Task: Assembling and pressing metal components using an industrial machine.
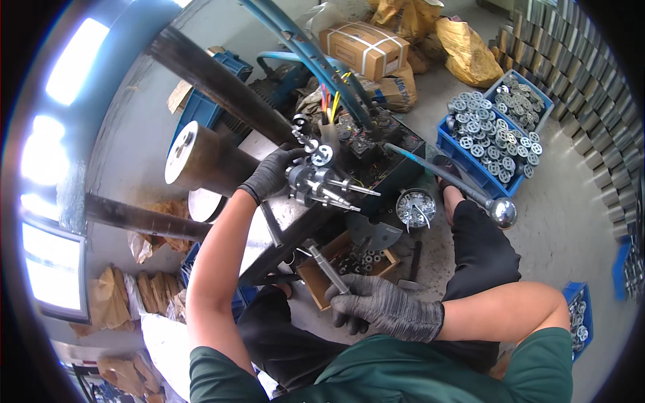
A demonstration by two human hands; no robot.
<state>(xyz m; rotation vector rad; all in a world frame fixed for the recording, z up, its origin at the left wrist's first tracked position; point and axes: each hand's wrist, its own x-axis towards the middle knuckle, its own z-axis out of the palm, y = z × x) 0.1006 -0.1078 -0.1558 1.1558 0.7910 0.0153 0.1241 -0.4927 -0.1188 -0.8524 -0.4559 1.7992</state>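
Observation:
My right hand (386, 309), in a grey knitted glove, is closed around the lower end of a stepped metal shaft (328, 269). The shaft tilts up and left, in front of my body. Further off, my gloved left hand (272, 176) reaches to the metal worktable (252, 225), its fingers curled at a cluster of shiny shafts with round collars (319, 185). A spoked metal disc (322, 156) sits just past its fingertips. The collars and shafts partly hide those fingers, so what they grip cannot be made out.
A long lever with a ball end (502, 212) juts out to the right. Blue crates of spoked discs (490, 141) stand on the floor. Below the table lie a wooden box of small parts (322, 285), a hammer (412, 269) and a round tin (416, 208). Thick steel bars (218, 84) cross at left.

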